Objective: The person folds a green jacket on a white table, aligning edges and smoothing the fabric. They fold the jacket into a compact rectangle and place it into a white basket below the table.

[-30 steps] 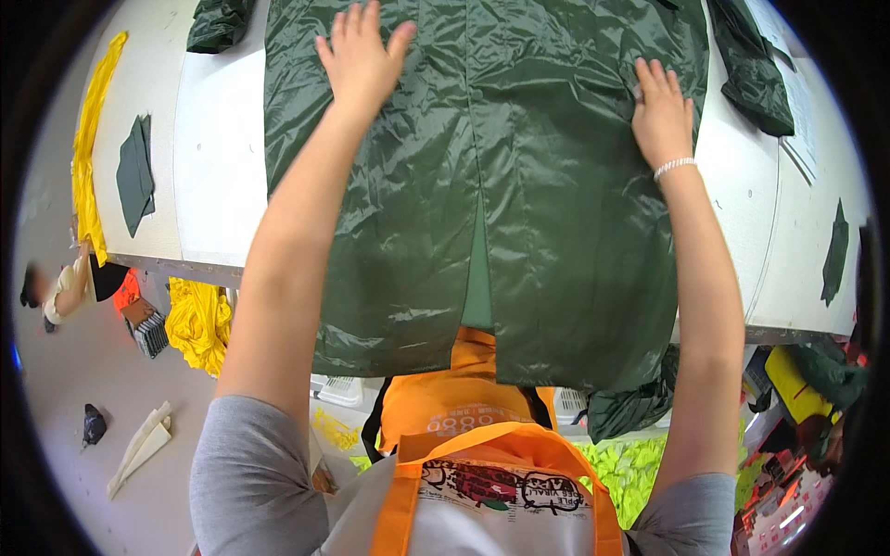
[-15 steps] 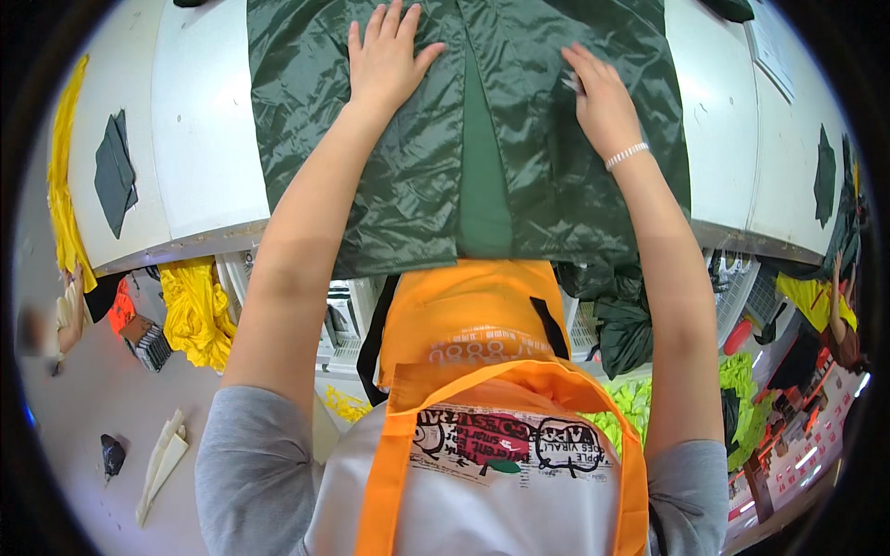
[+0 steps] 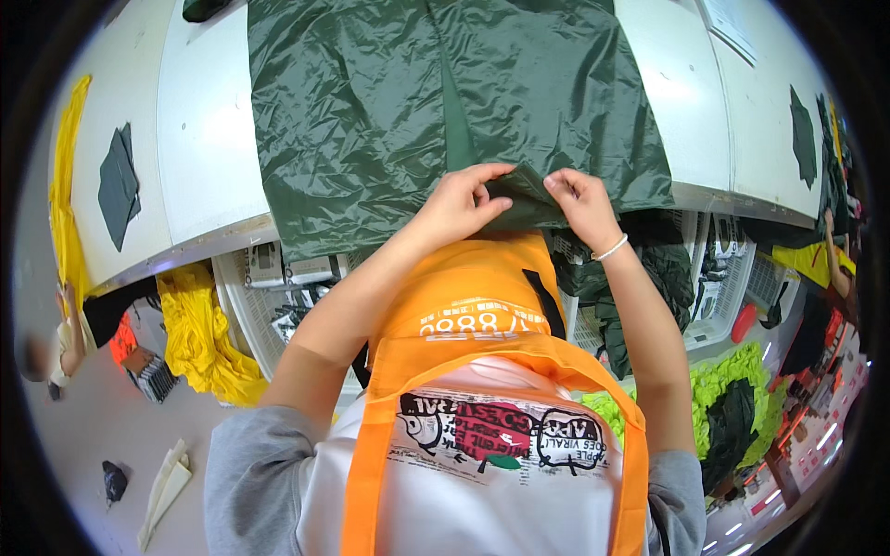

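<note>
A dark green, shiny garment (image 3: 362, 120) lies spread over the white table, its near hem hanging past the front edge. A narrow strip of matte green shows down its middle. At the near hem, right of the middle, my left hand (image 3: 464, 204) has its forefinger and thumb on a raised fold of the cloth. My right hand (image 3: 584, 206) pinches the same fold from the right, close to my left fingertips. The cloth hides part of the left grip. Below the hem is my orange apron (image 3: 464, 287).
The white table (image 3: 209, 120) carries folded dark green pieces (image 3: 118, 185) at left and papers (image 3: 730, 28) at far right. Underneath are white baskets (image 3: 250, 306) with packed goods. Yellow cloth (image 3: 199, 334) hangs at left; lime cloth (image 3: 742, 371) lies lower right. Other people are at both sides.
Both hands have come back toward me from the top of the garment, closer together, and now grip its near hem. The garment's near right part has shifted and a fold is lifted.
</note>
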Tool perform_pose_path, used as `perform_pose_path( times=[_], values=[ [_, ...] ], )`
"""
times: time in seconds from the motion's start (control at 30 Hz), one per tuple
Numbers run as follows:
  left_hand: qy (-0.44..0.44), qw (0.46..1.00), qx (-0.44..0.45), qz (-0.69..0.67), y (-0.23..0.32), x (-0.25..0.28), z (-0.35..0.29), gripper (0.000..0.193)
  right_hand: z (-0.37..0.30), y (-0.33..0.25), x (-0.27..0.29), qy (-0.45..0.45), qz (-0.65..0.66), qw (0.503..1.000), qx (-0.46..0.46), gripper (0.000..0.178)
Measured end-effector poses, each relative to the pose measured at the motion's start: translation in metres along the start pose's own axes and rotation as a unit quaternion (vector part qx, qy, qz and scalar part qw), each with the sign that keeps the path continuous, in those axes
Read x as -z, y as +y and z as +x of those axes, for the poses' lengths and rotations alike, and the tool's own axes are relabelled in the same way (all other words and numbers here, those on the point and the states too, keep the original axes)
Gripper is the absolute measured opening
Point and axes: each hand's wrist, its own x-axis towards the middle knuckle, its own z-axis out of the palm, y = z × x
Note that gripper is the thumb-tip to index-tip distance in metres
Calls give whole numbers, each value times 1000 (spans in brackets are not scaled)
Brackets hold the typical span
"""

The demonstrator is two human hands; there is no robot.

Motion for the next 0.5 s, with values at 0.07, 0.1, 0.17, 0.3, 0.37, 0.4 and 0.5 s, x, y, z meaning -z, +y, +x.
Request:
perform_pose_path(
  times=[0.07, 0.1, 0.17, 0.3, 0.37, 0.4, 0.5],
  values=[
    [54, 992, 53, -101, -2, -6, 12, 29, 6, -8, 5, -24, 50, 998, -24, 26],
    [75, 983, 63, -157, 5, -3, 18, 25, 6, -11, 6, -15, 58, 998, -26, 27],
    [123, 980, 28, -157, 16, 0, 14, 18, 7, -21, 8, 0, 72, 997, -29, 27],
    [138, 978, 61, -146, 16, 15, -42, 20, 4, -36, 18, 40, 65, 995, -61, 27],
    [37, 985, 151, -79, 7, 22, -81, 27, 4, -59, 27, 68, 102, 984, -132, 24],
    [10, 988, 155, -11, -4, 21, -93, 31, 7, -65, 35, 108, 87, 985, -108, 26],
    [104, 990, 84, 37, -26, 17, -116, 31, 24, -84, 85, 257, 17, 966, -36, 28]
  ],
)
